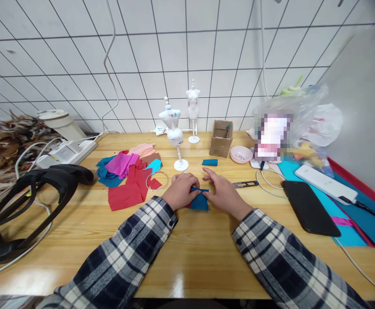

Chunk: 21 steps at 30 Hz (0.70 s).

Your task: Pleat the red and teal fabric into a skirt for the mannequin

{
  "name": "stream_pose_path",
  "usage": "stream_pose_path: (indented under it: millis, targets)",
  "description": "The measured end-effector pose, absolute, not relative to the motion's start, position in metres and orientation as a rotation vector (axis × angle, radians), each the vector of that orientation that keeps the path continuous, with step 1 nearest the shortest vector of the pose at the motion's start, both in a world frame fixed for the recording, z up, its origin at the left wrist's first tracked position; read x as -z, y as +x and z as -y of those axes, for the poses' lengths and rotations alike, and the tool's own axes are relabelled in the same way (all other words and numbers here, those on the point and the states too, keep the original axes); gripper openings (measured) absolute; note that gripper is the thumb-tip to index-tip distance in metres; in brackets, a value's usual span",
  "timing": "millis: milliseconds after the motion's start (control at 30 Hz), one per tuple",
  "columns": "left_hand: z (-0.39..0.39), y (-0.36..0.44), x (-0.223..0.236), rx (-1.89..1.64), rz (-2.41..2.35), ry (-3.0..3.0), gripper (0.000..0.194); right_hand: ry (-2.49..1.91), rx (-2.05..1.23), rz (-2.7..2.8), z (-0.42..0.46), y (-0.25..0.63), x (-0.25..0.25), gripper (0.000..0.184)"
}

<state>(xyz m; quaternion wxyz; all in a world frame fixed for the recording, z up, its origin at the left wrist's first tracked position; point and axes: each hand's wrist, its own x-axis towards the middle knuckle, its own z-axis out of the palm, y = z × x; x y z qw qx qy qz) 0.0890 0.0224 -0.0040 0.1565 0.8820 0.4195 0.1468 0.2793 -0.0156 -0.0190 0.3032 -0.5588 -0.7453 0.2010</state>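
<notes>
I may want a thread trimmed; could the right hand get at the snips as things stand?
Probably yes: the snips lie on the tabletop just right of the right hand, with nothing seen covering them, though its thumb is at the blue cloth.

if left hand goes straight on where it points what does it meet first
Probably the right hand, just past the blue cloth the left hand holds; depth between them is unclear.
</notes>
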Motion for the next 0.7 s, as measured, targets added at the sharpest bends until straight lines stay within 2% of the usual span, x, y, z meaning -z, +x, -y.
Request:
stream_pose_path:
  millis: [100,267,433,700]
  targets:
    - [-0.0187,0.0857,0.0020,-0.460,-1.171,2.529,0.015,-1.513,-0.542,2.009,0.0177,0.2794,0.0148,0.080]
    - [-0.0144,0.0834,0.0011,-0.445,-1.150,2.532,0.030,-1.494,-0.536,2.075,0.0201,0.2778,0.0118,0.078]
    - [-0.0149,0.0855,0.0022,-0.450,-1.193,2.560,0.017,-1.405,-0.535,2.045,0.0207,0.2760,0.0129,0.074]
    - [-0.0139,0.0890,0.0014,-0.478,-1.201,2.529,0.011,-1.433,-0.510,1.975,0.0191,0.2751,0.0134,0.072]
